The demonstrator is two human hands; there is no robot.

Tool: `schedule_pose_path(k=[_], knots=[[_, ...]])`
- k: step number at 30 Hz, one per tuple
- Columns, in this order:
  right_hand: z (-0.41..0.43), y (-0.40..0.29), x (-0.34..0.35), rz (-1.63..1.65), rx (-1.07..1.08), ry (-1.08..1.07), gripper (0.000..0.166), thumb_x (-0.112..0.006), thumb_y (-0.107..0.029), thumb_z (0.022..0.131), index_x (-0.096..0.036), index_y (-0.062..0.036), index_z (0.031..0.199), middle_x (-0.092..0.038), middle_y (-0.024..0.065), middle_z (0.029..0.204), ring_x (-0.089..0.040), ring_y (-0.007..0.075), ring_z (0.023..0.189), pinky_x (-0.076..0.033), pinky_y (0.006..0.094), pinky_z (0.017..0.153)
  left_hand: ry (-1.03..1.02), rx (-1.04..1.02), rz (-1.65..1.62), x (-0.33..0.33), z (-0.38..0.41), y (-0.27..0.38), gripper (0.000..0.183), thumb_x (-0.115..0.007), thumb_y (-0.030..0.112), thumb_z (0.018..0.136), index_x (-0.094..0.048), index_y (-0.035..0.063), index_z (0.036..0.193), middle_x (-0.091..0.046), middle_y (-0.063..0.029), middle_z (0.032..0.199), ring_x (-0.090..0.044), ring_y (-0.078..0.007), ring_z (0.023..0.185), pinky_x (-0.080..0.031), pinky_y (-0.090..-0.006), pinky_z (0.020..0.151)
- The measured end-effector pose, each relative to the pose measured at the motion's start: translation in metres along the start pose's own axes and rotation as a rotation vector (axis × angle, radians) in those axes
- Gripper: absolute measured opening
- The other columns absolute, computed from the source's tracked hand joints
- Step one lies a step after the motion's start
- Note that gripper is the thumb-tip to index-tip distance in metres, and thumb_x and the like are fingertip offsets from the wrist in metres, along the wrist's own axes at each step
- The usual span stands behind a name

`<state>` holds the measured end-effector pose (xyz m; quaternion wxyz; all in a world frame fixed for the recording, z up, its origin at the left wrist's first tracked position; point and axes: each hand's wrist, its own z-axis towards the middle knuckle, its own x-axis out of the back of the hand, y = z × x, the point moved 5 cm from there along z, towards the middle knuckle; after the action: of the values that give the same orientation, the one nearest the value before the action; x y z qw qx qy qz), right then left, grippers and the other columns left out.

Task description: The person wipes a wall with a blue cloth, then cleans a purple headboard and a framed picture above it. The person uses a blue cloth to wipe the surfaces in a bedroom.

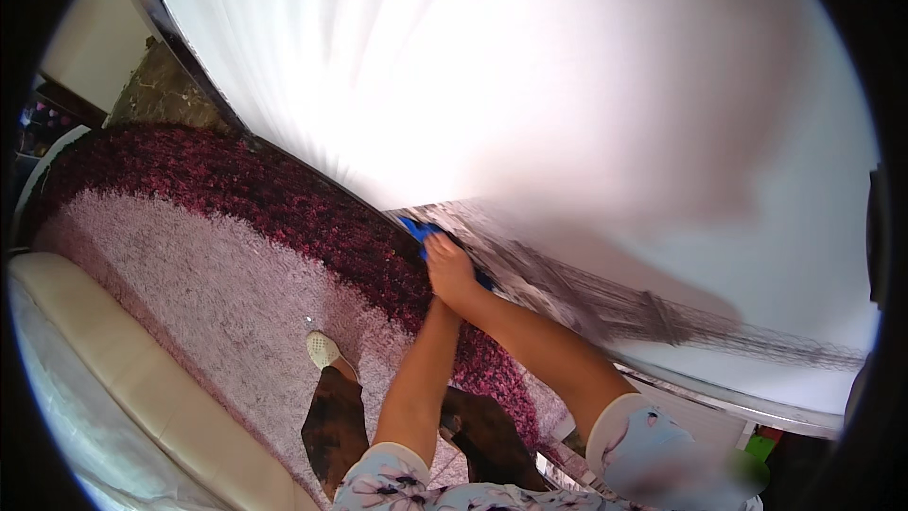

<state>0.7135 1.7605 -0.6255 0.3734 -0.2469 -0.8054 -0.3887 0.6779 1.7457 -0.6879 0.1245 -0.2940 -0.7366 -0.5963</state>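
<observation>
A bright blue cloth (420, 228) shows at the dark lower edge of a large glossy white surface (603, 121). My right hand (451, 268) is on the cloth, fingers bent over it, at a strip of brown and grey streaked pattern (521, 266). More blue shows just past the wrist. My left forearm (420, 383) reaches up from below and meets the right wrist. The left hand (441, 304) is almost wholly hidden behind the right one, so its grip cannot be seen.
A shaggy rug (206, 262), pink with a dark magenta border, lies below. A cream padded seat edge (142, 383) runs along the lower left. My shoe (323, 350) stands on the rug. Grey netting or its reflection (660, 319) crosses the white surface. Brown marble-like stone (167, 96) shows at upper left.
</observation>
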Motion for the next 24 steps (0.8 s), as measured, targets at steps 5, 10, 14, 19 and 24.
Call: schedule_pose_path(k=[5, 10, 14, 19, 24], knots=[[-0.145, 0.051, 0.085, 0.304, -0.076, -0.163, 0.031, -0.058, -0.02, 0.078, -0.073, -0.0017, 0.098, -0.06, 0.0157, 0.129, -0.048, 0.0271, 0.128, -0.028, 0.0435, 0.113, 0.026, -0.008, -0.321, 0.011, -0.098, 0.119, 0.035, -0.055, 0.02, 0.094, -0.049, 0.0046, 0.125, -0.046, -0.0179, 0.124, -0.044, -0.03, 0.11, -0.039, -0.0424, 0.092], [-0.222, 0.125, 0.222, 0.437, -0.215, 0.103, 0.028, -0.058, -0.018, 0.078, -0.071, -0.0011, 0.096, -0.061, 0.0156, 0.125, -0.052, 0.0286, 0.12, -0.034, 0.0435, 0.105, 0.141, -0.088, -0.631, 0.09, -0.127, 0.256, 0.04, -0.058, 0.017, 0.092, -0.047, 0.0039, 0.128, -0.042, -0.0202, 0.13, -0.041, -0.0323, 0.117, -0.037, -0.0434, 0.098], [-0.253, 0.173, 0.346, 0.484, -0.308, 0.394, 0.036, -0.057, -0.015, 0.081, -0.065, -0.0039, 0.114, -0.057, 0.0149, 0.128, -0.051, 0.029, 0.119, -0.036, 0.0446, 0.102, 0.256, -0.193, -0.795, 0.168, -0.123, 0.341, 0.044, -0.06, 0.014, 0.091, -0.046, 0.0034, 0.13, -0.038, -0.0221, 0.136, -0.038, -0.0341, 0.124, -0.035, -0.0443, 0.102], [-0.304, 0.23, 0.451, 0.542, -0.426, 0.698, 0.045, -0.057, -0.011, 0.082, -0.058, -0.0055, 0.127, -0.052, 0.0158, 0.136, -0.049, 0.0334, 0.124, -0.034, 0.0471, 0.102, 0.371, -0.399, -0.887, 0.264, -0.12, 0.442, 0.049, -0.063, 0.011, 0.089, -0.044, 0.0028, 0.133, -0.034, -0.0244, 0.142, -0.034, -0.0363, 0.131, -0.034, -0.0453, 0.107], [-0.336, 0.256, 0.504, 0.686, -0.466, 0.983, 0.053, -0.054, -0.004, 0.083, -0.05, -0.0007, 0.136, -0.047, 0.0241, 0.139, -0.047, 0.0414, 0.125, -0.036, 0.0512, 0.103, 0.585, -0.557, -0.511, 0.36, -0.156, 0.502, 0.049, -0.065, 0.007, 0.086, -0.047, 0.0026, 0.131, -0.026, -0.0298, 0.15, -0.035, -0.0458, 0.13, -0.034, -0.044, 0.108]])
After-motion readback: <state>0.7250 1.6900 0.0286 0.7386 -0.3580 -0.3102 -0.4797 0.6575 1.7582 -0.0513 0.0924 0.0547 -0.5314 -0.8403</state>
